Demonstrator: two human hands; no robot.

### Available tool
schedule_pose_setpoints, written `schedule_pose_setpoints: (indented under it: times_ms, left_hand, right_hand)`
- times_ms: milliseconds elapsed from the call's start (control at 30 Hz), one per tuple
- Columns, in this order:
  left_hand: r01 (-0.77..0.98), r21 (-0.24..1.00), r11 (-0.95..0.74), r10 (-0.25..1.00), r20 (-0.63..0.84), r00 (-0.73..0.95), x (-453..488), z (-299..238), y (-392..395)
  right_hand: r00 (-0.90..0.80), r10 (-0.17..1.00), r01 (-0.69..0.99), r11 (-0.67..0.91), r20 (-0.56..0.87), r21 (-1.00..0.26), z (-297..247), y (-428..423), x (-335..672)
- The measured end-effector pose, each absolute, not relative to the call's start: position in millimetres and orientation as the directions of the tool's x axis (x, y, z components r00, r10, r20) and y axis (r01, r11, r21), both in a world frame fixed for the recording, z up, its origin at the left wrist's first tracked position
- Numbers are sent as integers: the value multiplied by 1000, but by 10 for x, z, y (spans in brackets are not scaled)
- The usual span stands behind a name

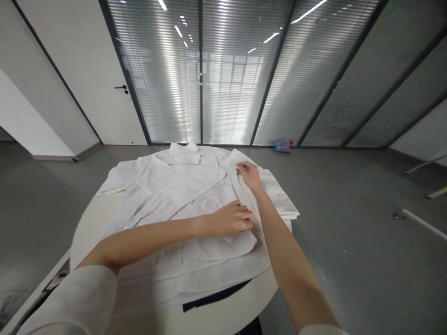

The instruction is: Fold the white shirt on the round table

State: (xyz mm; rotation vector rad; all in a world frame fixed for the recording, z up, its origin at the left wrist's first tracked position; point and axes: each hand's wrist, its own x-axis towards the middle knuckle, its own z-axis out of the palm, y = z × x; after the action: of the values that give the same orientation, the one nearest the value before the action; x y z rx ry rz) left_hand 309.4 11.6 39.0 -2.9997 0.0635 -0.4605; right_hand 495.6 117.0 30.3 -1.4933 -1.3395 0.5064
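The shirt (pixel 181 186) is plain white. The round bench (pixel 223 316) under it is white too. A dark strip (pixel 216 298) peeks out below the shirt. The floor (pixel 349 223) is grey. A small thing (pixel 283 145) far off is blue and pink.

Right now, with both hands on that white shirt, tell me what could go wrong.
1. The white shirt seems to overhang the round table on the right; a tug from the right hand pinching it there could drag it off.
2. The left hand only rests on the folded front; lifting it may let the fold open.
3. A dark cloth under the hem could shift along.
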Motion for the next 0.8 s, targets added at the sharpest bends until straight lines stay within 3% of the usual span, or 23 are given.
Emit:
schedule_pose_setpoints:
  times_ms: [233, 400, 567, 800]
  left_hand:
    - [55, -228, -972, -17, 306, 952, 2621, 470, -47]
    - [110, -218, -970, 32, 333, 942, 2389, 393, -138]
    - [174, -191, -966, 95, 364, 926, 2115, 333, -202]
    - [318, -140, -938, 223, 461, 859, 1585, 334, -435]
  right_hand:
    - [331, 933, 707, -144, 143, -692, 272, 1372, 4680]
    - [369, 929, 768, -318, -22, -556, 282, 1889, 4464]
    - [328, 939, 806, -337, -107, -487, 366, 2285, 4253]
    - [213, 977, 893, -196, -5, -405, 473, 2476, 3631]
